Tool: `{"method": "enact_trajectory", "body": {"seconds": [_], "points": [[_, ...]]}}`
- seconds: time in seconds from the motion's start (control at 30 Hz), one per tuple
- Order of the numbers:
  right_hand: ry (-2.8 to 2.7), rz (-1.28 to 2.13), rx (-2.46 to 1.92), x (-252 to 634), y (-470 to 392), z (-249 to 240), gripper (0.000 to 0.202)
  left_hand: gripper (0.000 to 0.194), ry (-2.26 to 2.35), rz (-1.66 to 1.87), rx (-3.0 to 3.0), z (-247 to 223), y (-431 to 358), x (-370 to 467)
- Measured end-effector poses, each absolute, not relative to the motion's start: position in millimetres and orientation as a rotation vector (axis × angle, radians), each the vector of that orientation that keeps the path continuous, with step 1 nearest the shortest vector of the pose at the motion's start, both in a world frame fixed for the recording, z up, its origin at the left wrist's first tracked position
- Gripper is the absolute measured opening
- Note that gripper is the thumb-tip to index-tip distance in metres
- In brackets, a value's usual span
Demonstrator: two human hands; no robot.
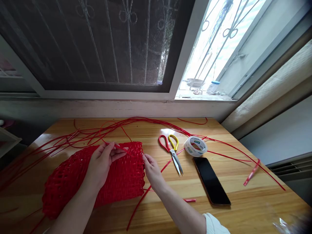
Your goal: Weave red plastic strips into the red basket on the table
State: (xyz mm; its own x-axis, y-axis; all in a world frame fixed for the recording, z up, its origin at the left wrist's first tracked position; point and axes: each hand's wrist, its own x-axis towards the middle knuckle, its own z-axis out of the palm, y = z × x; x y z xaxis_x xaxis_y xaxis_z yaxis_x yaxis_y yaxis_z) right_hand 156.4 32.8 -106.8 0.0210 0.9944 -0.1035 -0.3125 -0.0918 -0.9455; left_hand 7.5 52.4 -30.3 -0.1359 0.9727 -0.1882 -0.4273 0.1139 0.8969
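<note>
A red woven basket [119, 182] lies on its side on the wooden table, its straight rim facing right. My left hand [104, 159] rests over the upper part of the weave, with thumb and fingers pinched on a thin red strip [122, 148]. At the rim, my right hand [152, 169] has its thumb and forefinger closed on the edge of the basket; the exact strand between them is hard to make out. The inside of the basket is hidden.
Long red strips [143, 119] run across the back of the table [234, 169]. Right of the basket lie scissors [173, 152] with one red and one yellow handle, a tape roll [195, 146] and a black phone [211, 181]. Behind stands a barred window [219, 42].
</note>
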Motion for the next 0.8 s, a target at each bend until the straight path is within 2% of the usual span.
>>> {"method": "enact_trajectory", "body": {"seconds": [0.13, 0.4, 0.47, 0.6, 0.8], "points": [[-0.957, 1.320, -1.064, 154.9, 28.0, -103.8, 0.041, 0.009, 1.029, 1.432, 0.474, -24.7, 55.4, 3.6], [-1.261, 1.114, -1.122, 164.7, 17.1, -107.9, 0.028, 0.008, 0.972, 1.493, 0.484, -25.0, 56.0, 5.5], [-1.266, 1.102, -1.131, 165.5, 16.8, -111.3, 0.029, 0.013, 0.945, 1.462, 0.554, -25.5, 55.3, 6.8], [-1.241, 1.158, -1.110, 166.9, 15.6, -112.4, 0.030, 0.035, 0.947, 1.375, 0.728, -26.5, 53.4, 7.1], [-1.209, 1.269, -1.045, 169.0, 13.5, -113.3, 0.033, 0.039, 1.091, 1.399, 1.010, -25.1, 55.9, -1.0]]}}
